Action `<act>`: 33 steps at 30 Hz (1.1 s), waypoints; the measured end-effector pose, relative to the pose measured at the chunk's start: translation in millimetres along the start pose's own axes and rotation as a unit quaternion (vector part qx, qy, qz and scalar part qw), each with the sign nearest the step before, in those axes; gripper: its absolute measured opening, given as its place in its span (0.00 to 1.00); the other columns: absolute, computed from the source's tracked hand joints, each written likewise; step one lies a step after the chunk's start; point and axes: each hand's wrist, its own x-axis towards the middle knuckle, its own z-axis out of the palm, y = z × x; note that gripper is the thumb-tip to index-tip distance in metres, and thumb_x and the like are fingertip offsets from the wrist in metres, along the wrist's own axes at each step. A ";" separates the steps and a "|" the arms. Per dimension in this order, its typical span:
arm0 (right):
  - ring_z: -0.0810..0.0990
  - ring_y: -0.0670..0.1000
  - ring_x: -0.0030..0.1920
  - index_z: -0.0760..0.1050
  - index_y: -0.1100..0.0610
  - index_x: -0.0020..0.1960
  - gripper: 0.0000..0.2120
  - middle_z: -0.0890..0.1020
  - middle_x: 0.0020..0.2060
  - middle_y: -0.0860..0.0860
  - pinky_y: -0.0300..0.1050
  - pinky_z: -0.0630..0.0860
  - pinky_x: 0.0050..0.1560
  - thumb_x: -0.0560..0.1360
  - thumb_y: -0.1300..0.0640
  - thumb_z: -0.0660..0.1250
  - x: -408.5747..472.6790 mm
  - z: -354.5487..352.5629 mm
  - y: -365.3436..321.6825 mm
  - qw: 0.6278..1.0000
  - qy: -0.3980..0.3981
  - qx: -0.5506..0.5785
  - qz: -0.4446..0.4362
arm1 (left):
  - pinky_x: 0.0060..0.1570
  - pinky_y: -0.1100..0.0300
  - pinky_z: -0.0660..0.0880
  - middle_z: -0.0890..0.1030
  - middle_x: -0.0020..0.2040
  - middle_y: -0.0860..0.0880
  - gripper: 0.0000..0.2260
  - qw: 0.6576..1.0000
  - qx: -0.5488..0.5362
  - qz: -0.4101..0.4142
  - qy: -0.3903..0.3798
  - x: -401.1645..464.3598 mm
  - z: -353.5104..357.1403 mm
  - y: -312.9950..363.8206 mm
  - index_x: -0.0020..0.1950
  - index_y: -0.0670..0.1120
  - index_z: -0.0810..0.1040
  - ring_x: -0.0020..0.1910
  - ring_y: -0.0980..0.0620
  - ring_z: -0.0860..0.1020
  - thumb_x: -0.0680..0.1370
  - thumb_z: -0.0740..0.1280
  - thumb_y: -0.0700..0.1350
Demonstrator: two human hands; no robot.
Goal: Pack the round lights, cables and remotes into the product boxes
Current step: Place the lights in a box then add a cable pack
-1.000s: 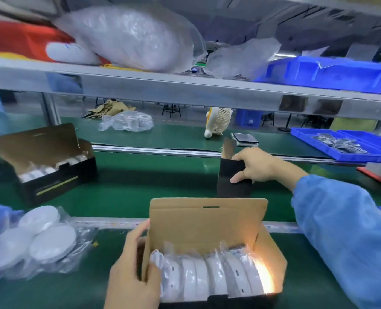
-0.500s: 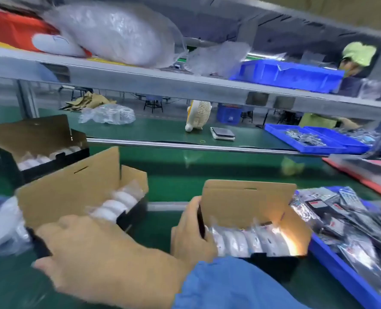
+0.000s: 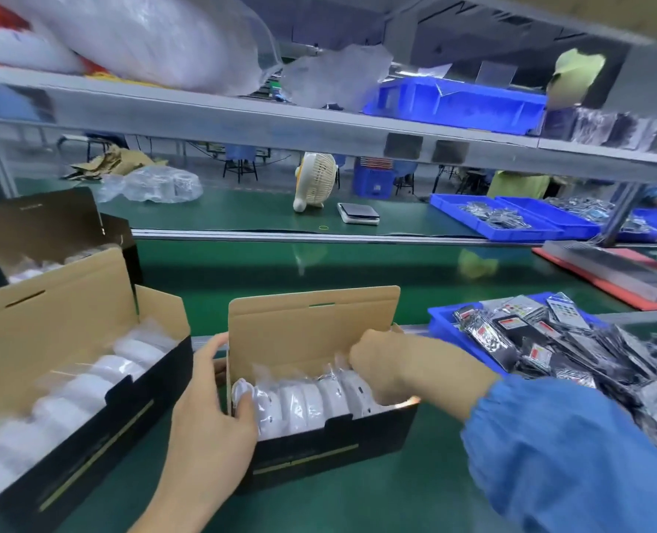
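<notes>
An open black product box (image 3: pixel 307 452) with a brown inner lid stands in front of me, filled with a row of bagged white round lights (image 3: pixel 304 402). My left hand (image 3: pixel 207 421) grips the box's left end, thumb over its rim onto the first light. My right hand (image 3: pixel 392 371) reaches into the right end of the box, fingers curled down among the lights; what it holds is hidden. A second open box (image 3: pixel 73 402) of lights sits to the left. Bagged remotes (image 3: pixel 550 340) lie heaped in a blue bin (image 3: pixel 442 319) on the right.
A third open box (image 3: pixel 50 240) stands at the far left on the green conveyor belt (image 3: pixel 357 271). Beyond it lie a small fan (image 3: pixel 315 182), a scale (image 3: pixel 357 213), plastic bags and blue trays (image 3: pixel 511 221) of parts. A shelf (image 3: pixel 280 125) hangs overhead.
My right hand has left the second box at the left and gone into the right end of the middle box. My left hand stays on that box's left end.
</notes>
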 end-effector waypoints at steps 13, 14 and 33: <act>0.73 0.59 0.45 0.66 0.54 0.62 0.19 0.73 0.44 0.55 0.51 0.74 0.51 0.73 0.63 0.62 -1.3 6.4 0.1 0.998 0.016 0.057 0.033 | 0.40 0.64 0.70 0.75 0.49 0.74 0.32 0.999 -0.038 0.033 0.010 0.2 4.2 -4.3 0.56 0.79 0.62 0.47 0.66 0.75 0.78 0.64 0.37; 0.73 0.58 0.45 0.67 0.54 0.62 0.19 0.74 0.45 0.55 0.51 0.75 0.52 0.72 0.64 0.62 -3.4 10.2 -0.5 0.995 0.042 0.083 0.040 | 0.40 0.64 0.70 0.74 0.49 0.74 0.32 0.999 -0.037 0.037 0.012 0.1 4.3 -4.1 0.56 0.79 0.62 0.46 0.66 0.75 0.78 0.64 0.37; 0.83 0.56 0.56 0.71 0.46 0.62 0.26 0.76 0.66 0.50 0.47 0.81 0.50 0.72 0.71 0.69 -61.0 58.8 -15.3 0.594 0.662 0.448 -0.091 | 0.53 0.52 0.81 0.83 0.57 0.48 0.16 0.857 -0.405 -0.104 -0.300 -4.1 53.3 83.4 0.63 0.54 0.77 0.54 0.49 0.83 0.78 0.66 0.56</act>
